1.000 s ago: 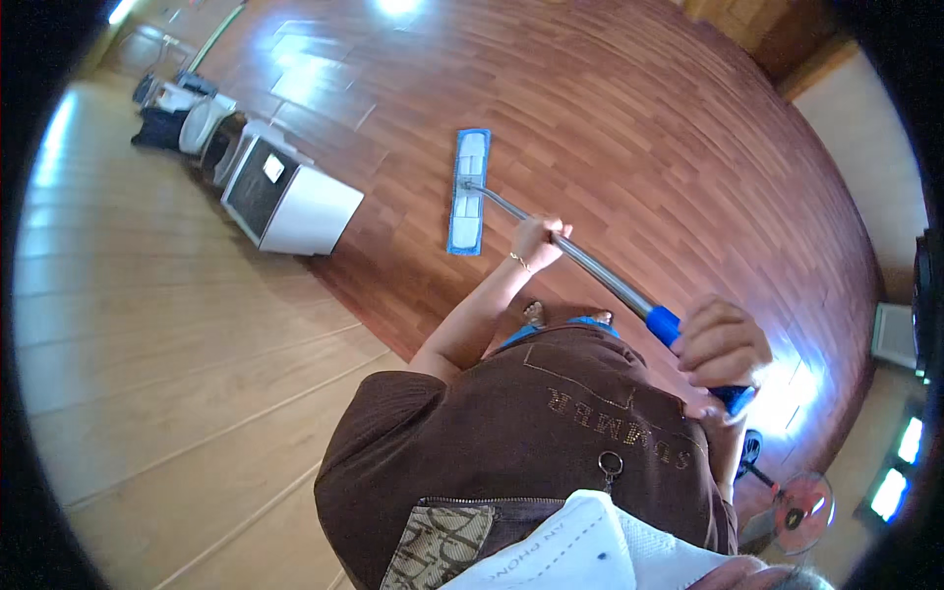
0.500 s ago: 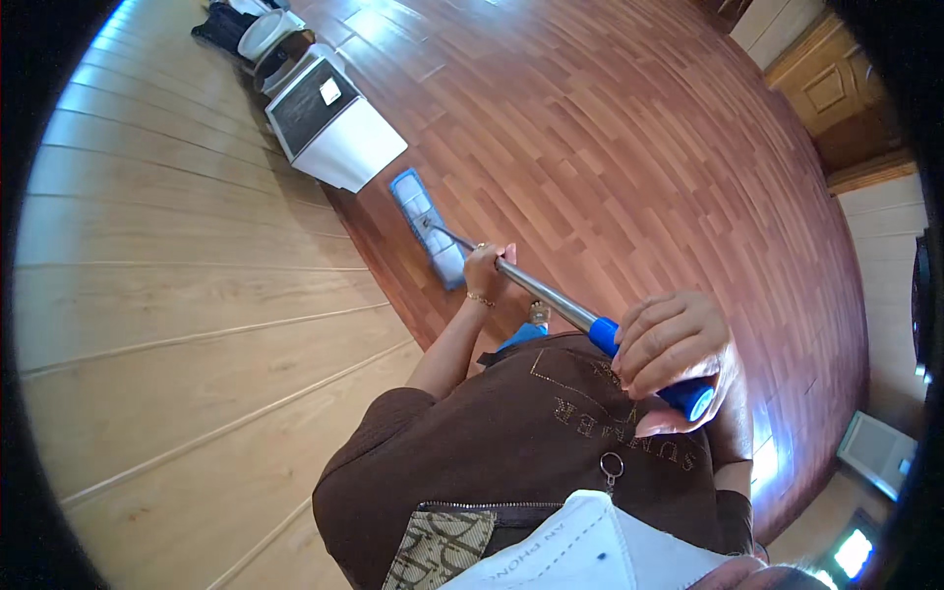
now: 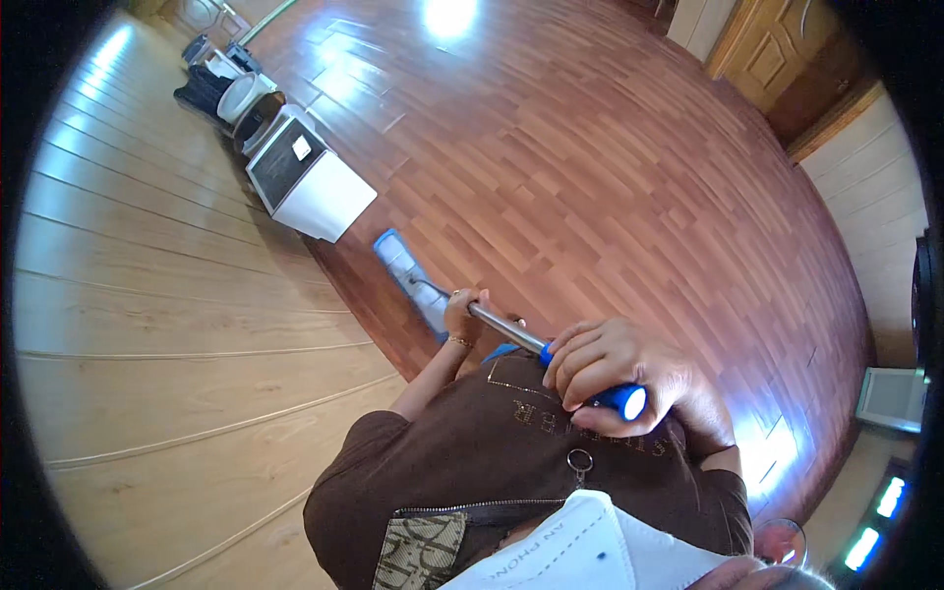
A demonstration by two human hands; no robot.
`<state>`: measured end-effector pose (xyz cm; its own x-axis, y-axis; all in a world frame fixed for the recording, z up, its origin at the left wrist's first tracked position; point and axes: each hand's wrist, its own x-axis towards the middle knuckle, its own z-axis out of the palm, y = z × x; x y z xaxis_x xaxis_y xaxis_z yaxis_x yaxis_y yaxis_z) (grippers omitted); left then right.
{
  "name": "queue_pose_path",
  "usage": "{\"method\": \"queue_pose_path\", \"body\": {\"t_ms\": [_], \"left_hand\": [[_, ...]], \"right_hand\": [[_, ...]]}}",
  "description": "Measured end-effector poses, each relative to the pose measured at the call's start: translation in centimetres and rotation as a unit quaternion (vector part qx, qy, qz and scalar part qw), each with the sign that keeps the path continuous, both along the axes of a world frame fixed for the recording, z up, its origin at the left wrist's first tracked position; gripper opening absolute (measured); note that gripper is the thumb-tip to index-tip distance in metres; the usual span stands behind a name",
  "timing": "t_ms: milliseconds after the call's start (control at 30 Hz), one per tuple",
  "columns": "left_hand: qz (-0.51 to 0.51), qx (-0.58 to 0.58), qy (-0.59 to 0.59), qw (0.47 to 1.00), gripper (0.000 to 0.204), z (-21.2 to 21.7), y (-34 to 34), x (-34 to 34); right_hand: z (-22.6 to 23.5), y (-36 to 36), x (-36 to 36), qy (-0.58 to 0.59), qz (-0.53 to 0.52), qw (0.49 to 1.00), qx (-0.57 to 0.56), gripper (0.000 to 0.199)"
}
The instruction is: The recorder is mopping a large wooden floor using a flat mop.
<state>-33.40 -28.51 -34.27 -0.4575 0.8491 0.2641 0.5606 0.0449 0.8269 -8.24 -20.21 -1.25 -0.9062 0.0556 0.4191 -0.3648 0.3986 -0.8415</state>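
Note:
A flat mop (image 3: 409, 279) with a blue-edged, pale pad lies on the wooden floor, ahead and to the left. Its metal pole slants back toward my chest and ends in a blue grip. My left hand (image 3: 463, 315), with a bracelet at the wrist, is closed round the pole low down, near the mop head. Higher up, my right hand (image 3: 618, 372) wraps round the blue grip (image 3: 621, 400), whose end pokes out below the fingers.
Along the left runs a pale panelled wall (image 3: 197, 324). Against it stands a white box-shaped appliance (image 3: 324, 197) with a dark top, and a white bucket (image 3: 241, 98) and dark items behind it. A wooden door (image 3: 772, 59) is at the far right; a pale box-like unit (image 3: 890, 398) stands at right.
The mop head has come nearer to me and away from the white appliance. Both hands have shifted with the pole, the right one leftward, the left one down and slightly left.

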Motion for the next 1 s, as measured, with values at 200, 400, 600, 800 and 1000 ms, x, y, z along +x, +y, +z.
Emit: {"method": "queue_pose_path", "body": {"t_ms": [200, 400, 600, 800, 1000], "left_hand": [[-0.093, -0.006, 0.073, 0.993, 0.04, 2.2, 4.7, 4.8], [-0.156, 0.042, 0.014, 0.987, 0.038, 4.4, 6.0, 11.5], [-0.309, -0.061, -0.258, 0.913, 0.035, 7.5, 5.4, 17.3], [-0.368, 0.061, 0.069, 0.925, 0.03, 12.2, 3.8, 16.7], [-0.325, 0.066, -0.141, 0.933, 0.042, 25.3, -2.5, 10.7]], "right_hand": [[3.0, -2.5, 2.2, -0.023, -0.015, 0.99, 0.14, 0.017], [3.8, -4.8, 3.0, 0.058, 0.051, 0.986, 0.148, 0.021], [4.7, -5.6, 3.7, 0.202, 0.069, 0.976, 0.05, 0.033], [0.0, -4.0, 4.0, 0.124, 0.05, 0.982, 0.133, 0.036], [-11.8, 0.5, 0.9, 0.096, -0.083, 0.991, 0.037, 0.027]]}}
